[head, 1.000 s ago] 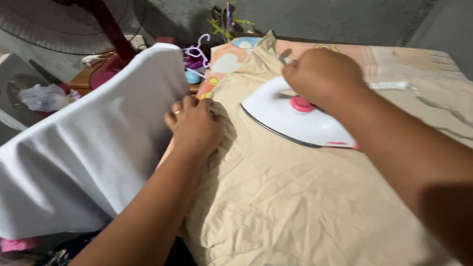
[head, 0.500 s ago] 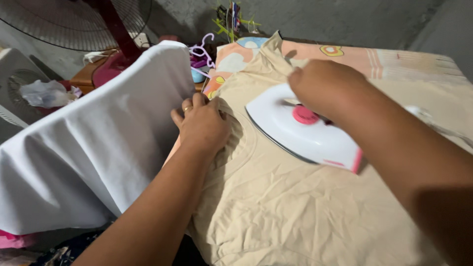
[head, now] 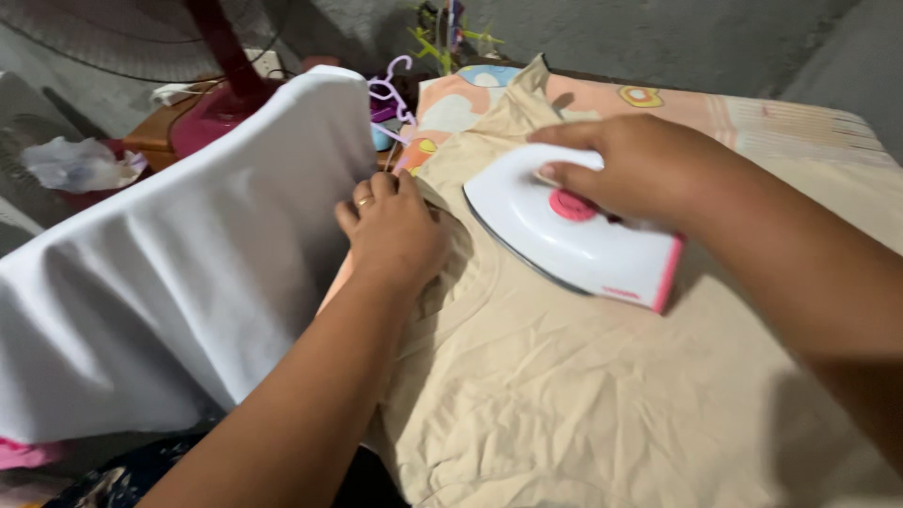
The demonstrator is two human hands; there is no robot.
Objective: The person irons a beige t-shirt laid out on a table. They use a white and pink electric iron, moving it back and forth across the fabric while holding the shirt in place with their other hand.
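Right hand closed in a firm grip over the handle of a white iron, thumb lying forward by the round pink dial. Left hand laid flat, fingers together, pressing the left edge of a beige garment, with a ring on one finger; holding nothing, only pinning the cloth down.

Handle of the iron mostly hidden under the right hand, so its shape hard to make out. Soleplate out of sight against the cloth, showing only as a dark line along the near edge. Right forearm cut off at the lower right corner. Garment's lower part running out of frame at the bottom. Bench almost wholly covered by a patterned sheet, pink and cream. Fan cropped by the top edge, only part of its guard and red post showing.

Iron resting on the upper part of the garment, near the neckline. Nose pointing left and slightly away, toward the left hand; pink heel toward the right and nearer. Long axis running diagonally from upper left to lower right.

White cloth draped just beside the left hand, touching the garment's edge. Pale plastic hangers behind it.
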